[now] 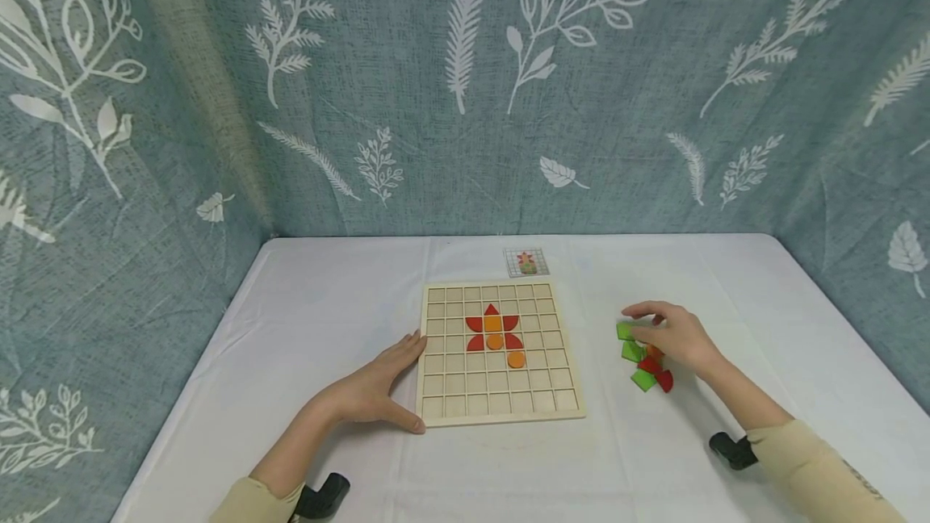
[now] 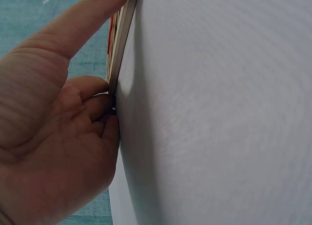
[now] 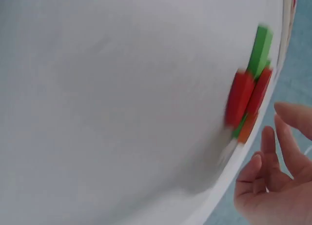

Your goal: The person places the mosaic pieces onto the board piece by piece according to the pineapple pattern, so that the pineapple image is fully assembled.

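Note:
A wooden grid board (image 1: 465,406) lies mid-table. Near its centre sit an orange square (image 1: 493,323), a red triangle (image 1: 491,310), several red petal-like pieces (image 1: 475,343) and an orange disc (image 1: 495,341). A second orange disc (image 1: 516,359) lies lower right. My left hand (image 1: 366,386) rests against the board's left edge, fingers and thumb spread; the left wrist view shows them touching its side. Over a loose group of pieces my right hand (image 1: 677,335) hovers, nothing visible between its fingers. Beneath are green pieces (image 1: 643,379), red pieces (image 1: 664,380) and orange ones, partly hidden.
A small pattern card (image 1: 526,262) with a coloured figure on a grid lies behind the board. White cloth (image 1: 334,289) covers the table. A blue-green leaf-patterned curtain (image 1: 407,63) stands behind and at both sides. Black wrist devices (image 1: 732,450) sit under both forearms.

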### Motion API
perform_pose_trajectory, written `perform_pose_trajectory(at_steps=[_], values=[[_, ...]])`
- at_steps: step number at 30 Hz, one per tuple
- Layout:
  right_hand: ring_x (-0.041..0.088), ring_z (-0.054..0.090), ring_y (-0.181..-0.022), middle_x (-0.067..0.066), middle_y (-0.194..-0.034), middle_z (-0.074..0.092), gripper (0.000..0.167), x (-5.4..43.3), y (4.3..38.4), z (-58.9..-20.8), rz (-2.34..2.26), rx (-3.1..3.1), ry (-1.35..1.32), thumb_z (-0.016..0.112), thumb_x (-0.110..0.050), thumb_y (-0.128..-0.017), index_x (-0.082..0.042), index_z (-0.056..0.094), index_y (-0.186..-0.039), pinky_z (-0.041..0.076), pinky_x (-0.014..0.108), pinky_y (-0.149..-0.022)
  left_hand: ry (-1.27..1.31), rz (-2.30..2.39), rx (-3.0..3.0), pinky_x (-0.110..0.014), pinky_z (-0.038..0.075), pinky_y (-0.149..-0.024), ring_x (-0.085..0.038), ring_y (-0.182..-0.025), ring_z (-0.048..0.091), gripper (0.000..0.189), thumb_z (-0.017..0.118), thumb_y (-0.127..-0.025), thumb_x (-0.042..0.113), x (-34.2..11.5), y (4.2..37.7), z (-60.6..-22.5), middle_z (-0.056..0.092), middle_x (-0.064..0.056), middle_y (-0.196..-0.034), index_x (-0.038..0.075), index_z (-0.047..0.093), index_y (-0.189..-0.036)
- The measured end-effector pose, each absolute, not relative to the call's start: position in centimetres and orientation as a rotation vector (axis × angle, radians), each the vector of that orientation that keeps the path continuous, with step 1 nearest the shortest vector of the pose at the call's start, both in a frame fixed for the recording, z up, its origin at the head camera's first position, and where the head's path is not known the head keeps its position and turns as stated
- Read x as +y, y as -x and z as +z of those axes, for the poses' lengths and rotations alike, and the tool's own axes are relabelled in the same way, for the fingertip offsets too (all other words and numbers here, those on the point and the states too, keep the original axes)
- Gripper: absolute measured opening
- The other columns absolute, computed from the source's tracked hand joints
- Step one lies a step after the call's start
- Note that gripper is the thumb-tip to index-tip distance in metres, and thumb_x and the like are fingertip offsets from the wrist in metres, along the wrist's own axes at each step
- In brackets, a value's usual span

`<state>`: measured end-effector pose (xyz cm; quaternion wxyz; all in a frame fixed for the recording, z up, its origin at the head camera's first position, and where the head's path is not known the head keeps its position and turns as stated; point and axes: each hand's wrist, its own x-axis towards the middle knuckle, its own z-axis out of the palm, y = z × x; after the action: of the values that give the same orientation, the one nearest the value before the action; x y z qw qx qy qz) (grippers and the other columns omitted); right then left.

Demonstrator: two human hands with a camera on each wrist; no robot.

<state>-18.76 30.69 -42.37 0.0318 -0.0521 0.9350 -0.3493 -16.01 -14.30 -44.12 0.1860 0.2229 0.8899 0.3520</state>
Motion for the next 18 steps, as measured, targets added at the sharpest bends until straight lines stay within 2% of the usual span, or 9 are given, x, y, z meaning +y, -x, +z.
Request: perform_pose_trajectory(at_steps=[9,18], values=[[0.036,0.051,-0.106,0.022,-0.122,0.060,0.033,31.8,18.9,-43.0,-1.007,2.841,0.177,0.070,-0.021,-0.090,-0.002,0.068,-0.117,0.047,0.047,-0.082,-0.642,0.986,2.504,-0.057,0.011,-0.116,-0.034,-0.148,0.005,0.121,0.090,-0.063,0.038,-14.3,15.9,-44.1,0.010,-0.015,-0.162,0.000,0.019,-0.154],[0.035,0.054,-0.104,0.017,-0.113,0.065,0.035,32.2,20.0,-43.4,-0.947,2.866,0.222,0.073,-0.027,-0.088,-0.003,0.069,-0.113,0.048,0.046,-0.083,-0.638,0.973,2.515,-0.056,0.011,-0.116,-0.034,-0.148,0.006,0.121,0.090,-0.063,0.039,-14.4,15.9,-44.3,0.011,-0.015,-0.162,0.001,0.020,-0.154]])
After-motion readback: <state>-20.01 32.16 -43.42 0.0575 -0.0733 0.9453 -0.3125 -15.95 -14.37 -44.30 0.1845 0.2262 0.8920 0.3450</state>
